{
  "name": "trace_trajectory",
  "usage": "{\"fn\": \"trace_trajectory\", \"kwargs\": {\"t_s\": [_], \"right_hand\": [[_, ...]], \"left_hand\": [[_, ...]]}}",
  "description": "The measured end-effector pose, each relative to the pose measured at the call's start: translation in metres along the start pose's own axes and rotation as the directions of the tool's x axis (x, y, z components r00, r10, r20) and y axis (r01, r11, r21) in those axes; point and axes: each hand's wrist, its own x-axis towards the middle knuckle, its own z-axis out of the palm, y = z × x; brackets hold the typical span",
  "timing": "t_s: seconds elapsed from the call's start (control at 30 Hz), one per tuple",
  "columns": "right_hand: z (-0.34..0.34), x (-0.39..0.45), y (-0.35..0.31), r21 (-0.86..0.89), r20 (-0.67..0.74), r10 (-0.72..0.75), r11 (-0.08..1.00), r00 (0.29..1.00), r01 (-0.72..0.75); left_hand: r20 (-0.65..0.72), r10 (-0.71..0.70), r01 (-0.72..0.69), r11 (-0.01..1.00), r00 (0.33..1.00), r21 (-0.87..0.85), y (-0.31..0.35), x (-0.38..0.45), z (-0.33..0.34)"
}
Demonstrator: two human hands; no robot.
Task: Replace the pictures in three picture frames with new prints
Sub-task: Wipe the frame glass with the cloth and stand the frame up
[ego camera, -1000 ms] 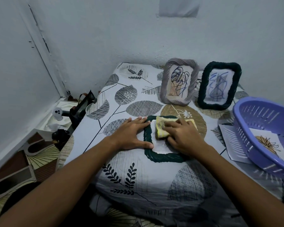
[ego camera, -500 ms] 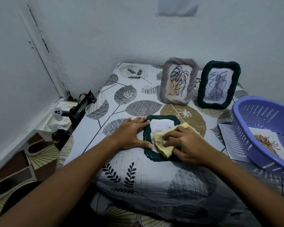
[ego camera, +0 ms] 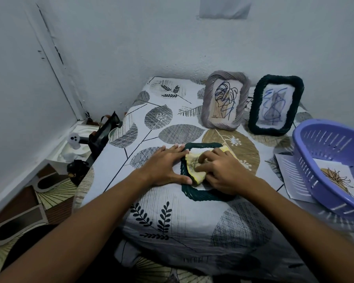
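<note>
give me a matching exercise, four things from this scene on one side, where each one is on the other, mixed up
Things:
1. grey frame
2. yellow cloth
3. purple basket
4. left hand

Places:
a. under the right hand, on the flat green frame
b. far right, over loose prints
c. standing at the back, left of another green frame
d. flat against the flat frame's left edge

Pairs: 1-c, 2-a, 3-b, 4-d

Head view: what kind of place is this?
Probably a room in a home, not a workshop. The work surface is draped in a leaf-print cloth, it sits in a corner of plain painted walls, and household bits like a lilac plastic basket lie about.
</note>
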Motion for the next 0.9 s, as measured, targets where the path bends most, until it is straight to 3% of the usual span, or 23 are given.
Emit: {"fn": "trace_trajectory", "kwargs": {"t_s": [0.2, 0.47, 0.8, 0.9], "right_hand": [[-0.001, 0.017, -0.01, -0.057, -0.006, 0.154, 0.986, 0.988, -0.154], [-0.013, -0.026, 0.002, 0.185, 0.087, -0.037, 0.983, 0.996, 0.02], [-0.013, -0.005, 0.034, -0.071, -0.012, 0.161, 0.984, 0.987, -0.162], [-0.01, 0.007, 0.037, -0.067, -0.025, 0.186, 0.98, 0.982, -0.187]], "left_hand": [[-0.002, 0.013, -0.013, 1.0, 1.0, 0.001, -0.001, 0.001, 0.0], [0.009, -0.005, 0.005, 1.0, 1.0, 0.017, -0.002, 0.001, 0.001], [0.018, -0.005, 0.005, 1.0, 1.0, -0.013, 0.001, -0.001, -0.002], [0.017, -0.006, 0.006, 1.0, 1.0, -0.01, 0.002, -0.002, -0.002]]}}
